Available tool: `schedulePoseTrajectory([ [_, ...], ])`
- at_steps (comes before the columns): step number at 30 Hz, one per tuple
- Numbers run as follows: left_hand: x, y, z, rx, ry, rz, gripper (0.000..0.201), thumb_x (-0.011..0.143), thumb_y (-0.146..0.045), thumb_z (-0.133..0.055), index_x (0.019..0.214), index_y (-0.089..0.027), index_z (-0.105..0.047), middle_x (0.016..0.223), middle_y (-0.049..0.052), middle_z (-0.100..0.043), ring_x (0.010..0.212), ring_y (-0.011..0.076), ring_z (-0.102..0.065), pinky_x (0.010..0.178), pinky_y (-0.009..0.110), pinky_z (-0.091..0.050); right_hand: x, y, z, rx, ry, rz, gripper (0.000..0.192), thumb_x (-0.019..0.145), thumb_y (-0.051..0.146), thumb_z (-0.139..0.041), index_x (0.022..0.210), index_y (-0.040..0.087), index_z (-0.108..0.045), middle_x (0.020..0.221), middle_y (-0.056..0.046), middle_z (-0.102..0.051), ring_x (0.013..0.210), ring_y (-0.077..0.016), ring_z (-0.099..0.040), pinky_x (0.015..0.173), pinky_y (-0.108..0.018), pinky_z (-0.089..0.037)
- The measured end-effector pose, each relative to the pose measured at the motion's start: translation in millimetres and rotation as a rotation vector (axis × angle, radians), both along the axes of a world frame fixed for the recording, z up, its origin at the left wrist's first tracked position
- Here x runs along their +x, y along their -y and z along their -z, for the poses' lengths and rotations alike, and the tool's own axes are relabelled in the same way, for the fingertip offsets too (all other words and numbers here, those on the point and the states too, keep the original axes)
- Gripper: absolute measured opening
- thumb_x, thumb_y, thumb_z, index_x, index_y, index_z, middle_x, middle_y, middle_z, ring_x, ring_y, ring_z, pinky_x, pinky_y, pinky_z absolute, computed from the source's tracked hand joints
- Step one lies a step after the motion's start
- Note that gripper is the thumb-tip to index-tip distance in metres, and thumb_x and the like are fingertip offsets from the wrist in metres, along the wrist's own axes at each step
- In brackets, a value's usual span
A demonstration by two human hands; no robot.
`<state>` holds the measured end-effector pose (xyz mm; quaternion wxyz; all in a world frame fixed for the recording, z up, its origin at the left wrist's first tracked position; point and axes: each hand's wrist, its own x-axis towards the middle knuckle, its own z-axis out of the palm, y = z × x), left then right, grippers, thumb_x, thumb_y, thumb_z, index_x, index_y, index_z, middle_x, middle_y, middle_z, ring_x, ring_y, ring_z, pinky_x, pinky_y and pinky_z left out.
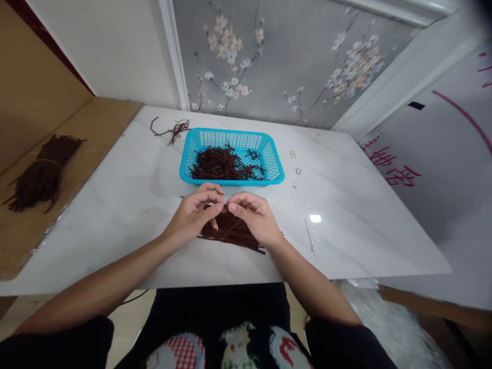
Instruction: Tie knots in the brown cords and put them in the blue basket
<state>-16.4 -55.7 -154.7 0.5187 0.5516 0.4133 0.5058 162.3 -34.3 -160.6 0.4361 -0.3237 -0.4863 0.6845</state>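
Note:
A flat bunch of dark brown strips (230,233) lies on the white marble table (126,205) right in front of me. My left hand (196,210) and my right hand (253,215) rest on top of it, fingertips meeting at the bunch's far end and pinching strips there. Behind the hands stands a turquoise plastic basket (232,137) holding a loose tangle of the same brown strips (225,164).
A few stray strips (172,129) lie at the table's far left. Small rubber bands (292,154) sit right of the basket. A tied bundle of brown strips (40,174) rests on the cardboard sheet to the left. A floral wall is behind.

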Motion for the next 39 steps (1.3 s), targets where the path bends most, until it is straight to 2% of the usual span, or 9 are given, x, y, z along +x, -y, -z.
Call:
schedulePoseTrajectory([
  [2, 0, 2, -1.3, 0.065, -0.073, -0.037, 0.017, 0.086, -0.033, -0.068, 0.084, -0.016, -0.07, 0.108, 0.004, -0.053, 0.056, 0.0016, -0.055, 0.045, 0.018, -0.059, 1, 1, -3.9, 0.064, 0.064, 0.018, 0.013, 0.08, 0.034, -0.076, 0.085, 0.022, -0.073, 0.08, 0.001, -0.068, 0.073, -0.0118, -0.058, 0.075, -0.028, -0.047],
  [6, -1, 6, -2.9, 0.219, -0.236, -0.101, 0.012, 0.089, -0.029, -0.065, 0.087, -0.018, -0.069, 0.107, 0.004, -0.054, 0.063, 0.0037, -0.056, 0.051, 0.017, -0.059, 5, 3, -7.8, 0.148, 0.137, 0.007, 0.011, 0.082, 0.032, -0.075, 0.086, 0.023, -0.072, 0.082, 0.001, -0.069, 0.075, -0.0126, -0.059, 0.075, -0.028, -0.047],
  [12, -4, 6, -4.0, 0.341, -0.334, -0.122, 0.006, 0.09, -0.023, -0.062, 0.089, -0.019, -0.067, 0.104, 0.004, -0.053, 0.069, 0.0057, -0.057, 0.051, 0.014, -0.056, 4, 7, -5.6, 0.273, 0.189, 0.018, 0.011, 0.083, 0.032, -0.074, 0.09, 0.024, -0.071, 0.086, 0.0, -0.071, 0.078, -0.0146, -0.062, 0.079, -0.03, -0.049],
  [17, -5, 5, -5.3, 0.476, -0.406, -0.142, 0.006, 0.087, -0.015, -0.063, 0.091, -0.019, -0.066, 0.102, 0.002, -0.055, 0.066, 0.003, -0.057, 0.053, 0.012, -0.055, 1, 7, -6.3, 0.21, 0.137, 0.015, 0.013, 0.087, 0.034, -0.069, 0.088, 0.022, -0.069, 0.082, 0.0, -0.066, 0.074, -0.0127, -0.058, 0.077, -0.028, -0.048],
  [21, -5, 4, -4.8, 0.559, -0.475, -0.145, 0.011, 0.083, -0.01, -0.063, 0.091, -0.018, -0.064, 0.101, 0.001, -0.056, 0.072, 0.0047, -0.059, 0.055, 0.011, -0.055, 0, 6, -4.2, 0.131, 0.075, -0.033, 0.02, 0.086, 0.039, -0.07, 0.087, 0.02, -0.068, 0.079, 0.0, -0.064, 0.074, -0.0123, -0.057, 0.076, -0.027, -0.046],
  [25, -5, 3, -4.5, 0.523, -0.473, -0.127, 0.009, 0.084, -0.012, -0.063, 0.091, -0.018, -0.064, 0.102, 0.002, -0.057, 0.072, 0.0052, -0.059, 0.053, 0.011, -0.054, 0, 5, -2.2, 0.105, 0.033, -0.051, 0.021, 0.084, 0.04, -0.072, 0.087, 0.02, -0.068, 0.079, 0.001, -0.063, 0.074, -0.0119, -0.057, 0.076, -0.027, -0.046],
  [29, -4, 5, -4.5, 0.504, -0.445, -0.129, 0.008, 0.087, -0.015, -0.062, 0.094, -0.019, -0.064, 0.101, 0.002, -0.057, 0.068, 0.0044, -0.059, 0.05, 0.012, -0.053, 1, 5, -4.5, 0.165, 0.073, -0.025, 0.02, 0.083, 0.039, -0.073, 0.086, 0.02, -0.069, 0.081, 0.0, -0.064, 0.074, -0.0117, -0.057, 0.077, -0.027, -0.047],
  [35, -9, 5, -3.4, 0.921, -0.634, -0.279, 0.024, 0.081, -0.006, -0.07, 0.1, -0.02, -0.067, 0.098, 0.001, -0.063, 0.068, 0.0047, -0.061, 0.061, 0.015, -0.055, 0, 6, -4.4, 0.215, 0.103, 0.042, 0.02, 0.083, 0.04, -0.073, 0.086, 0.02, -0.068, 0.081, 0.0, -0.067, 0.074, -0.0128, -0.06, 0.076, -0.028, -0.051],
  [39, -11, 4, -4.4, 0.973, -0.678, -0.274, 0.028, 0.08, -0.007, -0.072, 0.104, -0.019, -0.067, 0.098, 0.002, -0.066, 0.071, 0.0073, -0.064, 0.064, 0.018, -0.054, -1, 6, -2.8, 0.256, 0.12, 0.077, 0.015, 0.084, 0.035, -0.072, 0.086, 0.02, -0.07, 0.082, 0.0, -0.069, 0.075, -0.0126, -0.063, 0.077, -0.028, -0.052],
])
